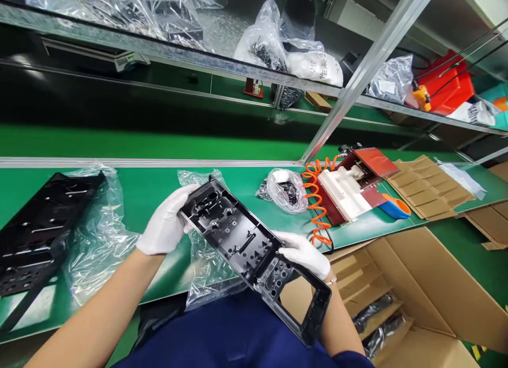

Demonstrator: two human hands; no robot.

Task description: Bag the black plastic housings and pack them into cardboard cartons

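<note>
A long black plastic housing (238,246) is held tilted above the front edge of the green bench, its ribbed inner side facing up and a rectangular window at its lower right end. My left hand (169,220), in a white glove, grips its upper left end. Farther along, my gloved right hand (304,251) is closed on the far long side near the window; some of those fingers are hidden behind the part. Clear plastic film (206,267) lies on the bench beneath the housing. To the left, another black plastic part (43,225) rests on clear film.
A clear bag of small black parts (288,191) sits beside a coiled orange air hose (315,204) and a red and white fixture (349,188). Blue and orange tape rolls (395,207) lie near it. At lower right stands an open cardboard box (420,283). A metal shelf (178,51) crosses above.
</note>
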